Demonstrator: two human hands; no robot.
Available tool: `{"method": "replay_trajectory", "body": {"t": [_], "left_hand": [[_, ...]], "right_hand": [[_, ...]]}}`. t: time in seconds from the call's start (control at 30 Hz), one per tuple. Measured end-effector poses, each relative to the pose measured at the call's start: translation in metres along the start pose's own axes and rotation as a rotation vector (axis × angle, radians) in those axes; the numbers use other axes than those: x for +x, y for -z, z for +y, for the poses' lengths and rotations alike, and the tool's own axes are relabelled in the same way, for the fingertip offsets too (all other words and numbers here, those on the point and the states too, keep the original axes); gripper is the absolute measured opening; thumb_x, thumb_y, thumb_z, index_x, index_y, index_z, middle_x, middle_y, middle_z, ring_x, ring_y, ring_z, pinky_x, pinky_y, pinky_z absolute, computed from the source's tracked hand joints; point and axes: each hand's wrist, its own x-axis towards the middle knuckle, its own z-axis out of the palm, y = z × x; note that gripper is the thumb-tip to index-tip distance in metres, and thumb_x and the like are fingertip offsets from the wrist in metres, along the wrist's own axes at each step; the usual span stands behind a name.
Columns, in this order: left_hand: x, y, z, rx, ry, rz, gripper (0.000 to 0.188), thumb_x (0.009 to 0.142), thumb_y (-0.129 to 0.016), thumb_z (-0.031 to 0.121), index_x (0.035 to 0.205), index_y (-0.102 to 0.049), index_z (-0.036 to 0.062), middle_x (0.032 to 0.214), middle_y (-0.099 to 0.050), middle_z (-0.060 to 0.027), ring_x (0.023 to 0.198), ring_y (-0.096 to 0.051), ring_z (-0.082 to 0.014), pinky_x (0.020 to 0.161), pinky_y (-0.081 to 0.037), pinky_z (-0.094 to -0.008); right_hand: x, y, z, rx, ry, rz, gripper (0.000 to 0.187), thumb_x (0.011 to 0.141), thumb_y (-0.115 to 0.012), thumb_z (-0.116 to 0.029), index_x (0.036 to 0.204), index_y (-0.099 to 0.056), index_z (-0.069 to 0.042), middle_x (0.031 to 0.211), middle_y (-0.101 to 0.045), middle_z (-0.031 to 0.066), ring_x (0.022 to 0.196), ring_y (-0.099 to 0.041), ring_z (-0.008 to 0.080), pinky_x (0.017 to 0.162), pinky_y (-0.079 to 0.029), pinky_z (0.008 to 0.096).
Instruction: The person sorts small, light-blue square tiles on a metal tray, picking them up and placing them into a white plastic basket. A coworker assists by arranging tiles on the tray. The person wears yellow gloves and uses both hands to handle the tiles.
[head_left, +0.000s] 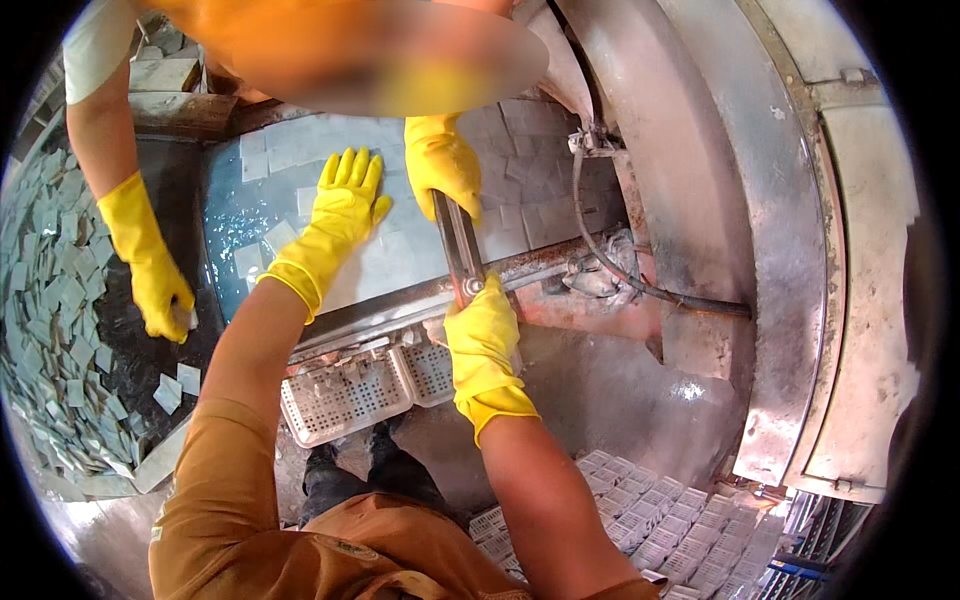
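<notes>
My left hand, in a yellow rubber glove, lies with its fingers stretched out over pale square tiles on a wet, flat conveyor-like surface. My right hand, gloved the same way, is wrapped round the near end of a long metal bar at the near edge of that surface. A co-worker across from me holds the bar's far end with one yellow-gloved hand. The co-worker's other gloved hand hangs over a dark ledge at the left, its fingers curled.
A large heap of loose tiles fills the left side. White perforated baskets sit below the near edge, by my legs. At the right stand a curved metal housing and a dark hose. Packed stacks cover the floor at lower right.
</notes>
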Motion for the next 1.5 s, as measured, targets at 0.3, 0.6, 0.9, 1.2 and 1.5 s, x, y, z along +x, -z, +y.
{"method": "replay_trajectory", "body": {"t": [0.3,0.6,0.9,1.2,1.5], "left_hand": [[0.007,0.007,-0.003,0.015,0.138,0.022,0.077,0.093,-0.073,0.053,0.154,-0.059,0.0075,0.161,-0.054,-0.0237,0.152,-0.044,-0.0472,0.128,-0.027,-0.0610],[-0.021,-0.002,0.082,0.019,0.083,-0.013,0.092,0.091,-0.073,0.060,0.156,-0.054,-0.0017,0.159,-0.052,-0.0316,0.152,-0.043,-0.0507,0.129,-0.023,-0.0649],[-0.186,0.068,0.160,-0.417,0.083,-0.028,0.073,0.089,-0.080,0.033,0.152,-0.059,0.0029,0.158,-0.055,-0.0272,0.146,-0.051,-0.0493,0.127,-0.034,-0.0603],[-0.335,0.270,-0.033,0.138,0.427,0.278,0.068,0.085,-0.085,0.019,0.148,-0.063,0.0058,0.152,-0.061,-0.0232,0.141,-0.058,-0.0444,0.122,-0.043,-0.0562],[-0.484,0.368,-0.227,0.851,1.529,0.187,0.092,0.101,-0.056,0.075,0.173,-0.034,0.0222,0.179,-0.029,-0.0211,0.157,-0.030,-0.0581,0.124,-0.025,-0.0729]], "right_hand": [[0.001,0.000,0.006,0.034,-0.010,0.012,0.077,0.084,-0.083,-0.031,0.149,-0.058,0.002,0.114,-0.078,0.0229,0.100,-0.078,0.0419,0.088,-0.061,0.0521],[0.001,0.006,-0.004,0.031,0.035,-0.008,0.063,0.089,-0.080,-0.033,0.140,-0.062,0.000,0.111,-0.078,0.0247,0.099,-0.077,0.0446,0.085,-0.061,0.0536],[0.003,-0.006,0.008,0.123,0.075,0.071,0.036,0.092,-0.076,-0.035,0.114,-0.068,-0.008,0.102,-0.079,0.0208,0.097,-0.077,0.0440,0.084,-0.060,0.0547],[0.034,-0.031,0.038,0.285,0.184,-0.025,0.051,0.091,-0.080,-0.039,0.124,-0.062,-0.005,0.108,-0.079,0.0200,0.100,-0.078,0.0401,0.086,-0.060,0.0512],[0.012,-0.008,0.018,0.047,0.122,-0.024,0.056,0.089,-0.081,-0.045,0.128,-0.064,-0.007,0.107,-0.080,0.0212,0.099,-0.078,0.0437,0.086,-0.059,0.0542]]}}
